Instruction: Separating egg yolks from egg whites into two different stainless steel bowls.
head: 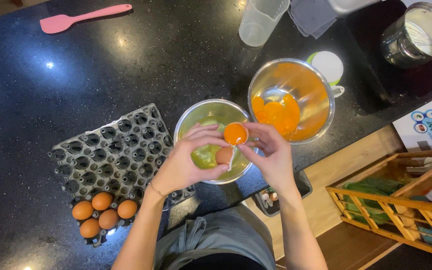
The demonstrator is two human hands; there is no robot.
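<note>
Head view, what do your hands hold?
— My left hand holds one half of a brown eggshell, my fingers closed around it. My right hand holds the other shell half, fingers pinched on its rim, and the orange yolk sits inside this half. Both hands are touching each other, over a steel bowl with clear egg white in it

— And what is around this bowl?
— Just beside it, on the right, stands a second steel bowl with several yolks at the bottom. On the left lies a dark egg tray on the black counter, and five brown eggs rest in its near corner. Far from my hands I see a pink spatula, a clear measuring jug and a metal pot with a whisk
</note>
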